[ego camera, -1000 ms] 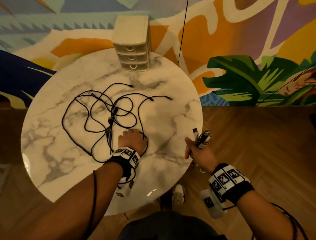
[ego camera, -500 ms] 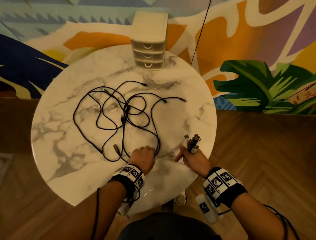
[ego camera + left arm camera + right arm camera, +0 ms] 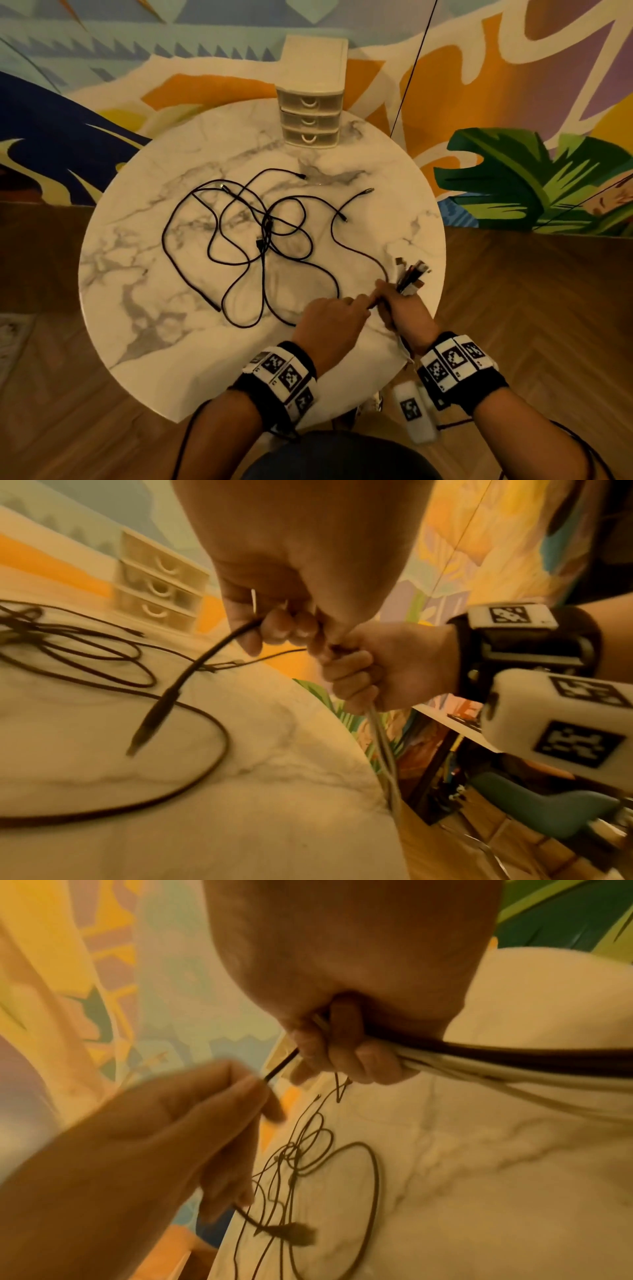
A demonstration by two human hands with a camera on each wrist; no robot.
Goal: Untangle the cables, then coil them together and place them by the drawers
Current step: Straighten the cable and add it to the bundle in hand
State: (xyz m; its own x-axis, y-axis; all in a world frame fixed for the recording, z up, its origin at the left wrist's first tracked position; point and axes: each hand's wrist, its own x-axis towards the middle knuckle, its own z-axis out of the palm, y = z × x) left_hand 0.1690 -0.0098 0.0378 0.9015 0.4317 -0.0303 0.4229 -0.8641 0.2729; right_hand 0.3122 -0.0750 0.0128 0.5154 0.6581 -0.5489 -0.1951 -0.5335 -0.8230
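While my right hand (image 3: 407,313) stays out of it, clamped on a bundle of black and white cable ends (image 3: 412,275) near the round marble table (image 3: 144,342) edge facing me, my left hand (image 3: 330,320) pinches one black cable plug end (image 3: 154,718) just beside it. Loose tangled black cables (image 3: 260,246) lie mid-table; how many I cannot tell. One cream three-drawer plastic unit (image 3: 311,116) stands at the table's far edge, all three drawers closed, contents hidden.
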